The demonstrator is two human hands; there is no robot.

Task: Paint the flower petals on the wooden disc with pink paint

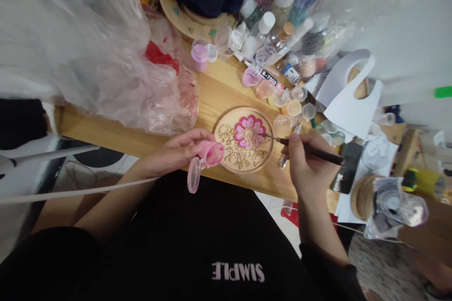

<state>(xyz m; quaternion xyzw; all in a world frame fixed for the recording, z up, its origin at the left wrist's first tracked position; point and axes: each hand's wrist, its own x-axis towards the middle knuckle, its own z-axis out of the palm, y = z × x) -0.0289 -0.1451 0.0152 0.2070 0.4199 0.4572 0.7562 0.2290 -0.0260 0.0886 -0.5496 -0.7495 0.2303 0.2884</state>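
Note:
My left hand (180, 150) is closed around a small plastic cup (211, 153) of pink paint or paste. The cup is tilted, and its hinged clear lid (193, 175) hangs open below. In my right hand (310, 169) is a thin tool with a dark handle (324, 154) and a narrow metal tip. That tip is at the right edge of a pink flower (249, 131), but I cannot tell whether it touches. The flower, with white-pink petals and a darker pink rim, lies on a round wooden plaque (226, 120) among gold outlined leaves and scrolls.
Several small paint cups (294, 107) stand behind the plaque's right side, near a B-7000 glue tube (269, 77). A lilac jar (199, 55) and bottles (265, 23) are farther back. Plastic bags (151, 99) cover the table's left; cut white paper (348, 96) lies right.

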